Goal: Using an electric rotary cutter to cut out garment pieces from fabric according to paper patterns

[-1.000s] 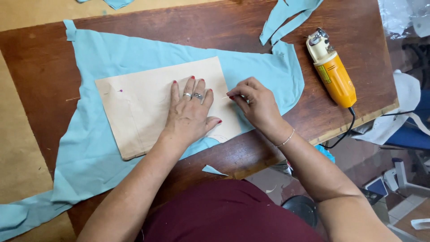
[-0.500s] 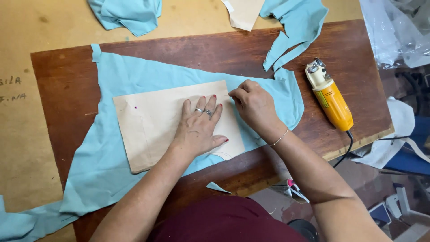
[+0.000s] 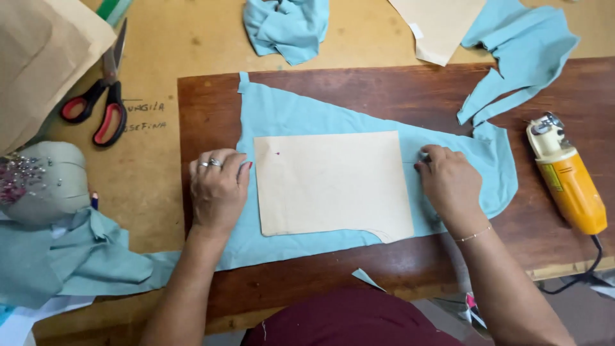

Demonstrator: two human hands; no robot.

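Pale-blue fabric [image 3: 301, 118] lying spread over the dark wooden board [image 3: 384, 86], centre of the frame, with a tan card pattern [image 3: 330, 182] resting flat on top of it, cloth showing on all four sides.

Judging from the pose: flattening and steadying the cloth on either side of the card, neither marking nor cutting it. Calling, as a next move, for keeping the card from sliding on the cloth and for pulling evenly from both sides so that no wrinkle forms under it.

Left hand [image 3: 218, 189], left of centre: lying palm down and spread, fingers loosely bent rather than gripping, pressing on the left margin of the fabric just beside the card's left edge. Closing on nothing.

Right hand [image 3: 448, 182], right of centre: resting on the cloth against the card's right edge, fingers curled under and drawn in toward the thumb. Pinching the cloth, holding something small, or only pressing: impossible to tell, fingertips being hidden.

Lying well apart from both hands: a yellow electric cutter [image 3: 567, 179] at the right edge of the board, red-handled scissors [image 3: 102, 102] at upper left, a pincushion [image 3: 41, 182] at far left, crumpled blue scraps [image 3: 285, 22] at top centre.
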